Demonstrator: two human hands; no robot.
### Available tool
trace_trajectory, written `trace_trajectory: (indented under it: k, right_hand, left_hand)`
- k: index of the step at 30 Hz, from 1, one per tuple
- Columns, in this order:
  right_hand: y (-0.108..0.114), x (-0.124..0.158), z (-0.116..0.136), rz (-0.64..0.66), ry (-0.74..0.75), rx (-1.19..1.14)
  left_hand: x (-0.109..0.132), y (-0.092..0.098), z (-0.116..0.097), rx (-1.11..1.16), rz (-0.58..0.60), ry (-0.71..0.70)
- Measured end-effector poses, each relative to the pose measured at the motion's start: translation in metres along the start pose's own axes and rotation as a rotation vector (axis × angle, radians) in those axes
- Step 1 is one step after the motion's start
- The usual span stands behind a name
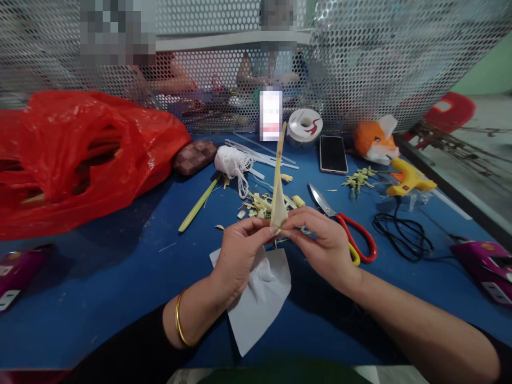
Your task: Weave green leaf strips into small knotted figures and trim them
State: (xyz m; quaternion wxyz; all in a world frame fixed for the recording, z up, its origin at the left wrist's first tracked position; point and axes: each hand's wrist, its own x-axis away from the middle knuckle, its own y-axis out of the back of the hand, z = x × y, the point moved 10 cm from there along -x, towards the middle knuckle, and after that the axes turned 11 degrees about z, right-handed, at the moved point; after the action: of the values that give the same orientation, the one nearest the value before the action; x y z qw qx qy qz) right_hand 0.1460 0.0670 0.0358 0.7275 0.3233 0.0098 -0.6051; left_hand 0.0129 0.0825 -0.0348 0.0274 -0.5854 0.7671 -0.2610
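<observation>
A pale yellow folded leaf strip (278,197) stands upright between my hands, wide at the bottom and tapering upward. My left hand (240,253), with a gold bangle on the wrist, pinches its lower end from the left. From the right, my right hand (320,242) pinches the same lower end, fingers closed. Under my hands lies a white sheet of paper (260,298) on the blue table (120,277). Cut leaf scraps (260,205) are piled just beyond my fingers.
Red-handled scissors (348,226) lie right of my hands, with a yellow glue gun (408,181) and its black cord (404,234) farther right. A phone (333,154), ribbon spool (304,125), white thread bundle (232,160), green stalk (198,205) and red plastic bag (80,154) surround. People sit behind the mesh screen (360,64).
</observation>
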Motion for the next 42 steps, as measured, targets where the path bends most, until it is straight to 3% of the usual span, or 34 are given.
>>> trace_trajectory:
  k: [9,21,27,33,42]
  right_hand:
    - [0.002,0.003,-0.013,-0.078,-0.143,-0.132]
    - [0.003,0.003,-0.017,-0.069,-0.176,-0.055]
    - [-0.002,-0.001,-0.008,0.01,-0.055,0.006]
    - [-0.004,-0.002,0.007,0.056,0.079,0.062]
    - [-0.006,0.002,0.007,0.046,0.126,0.123]
  left_hand:
    - [0.0,0.0,-0.007,-0.142,0.01,-0.069]
    - [0.0,-0.003,-0.01,-0.257,0.02,-0.065]
    - [-0.004,0.005,0.005,-0.095,0.002,0.063]
    - [-0.005,0.003,0.005,-0.076,0.049,0.055]
    - [-0.004,-0.002,0.003,-0.053,0.078,0.049]
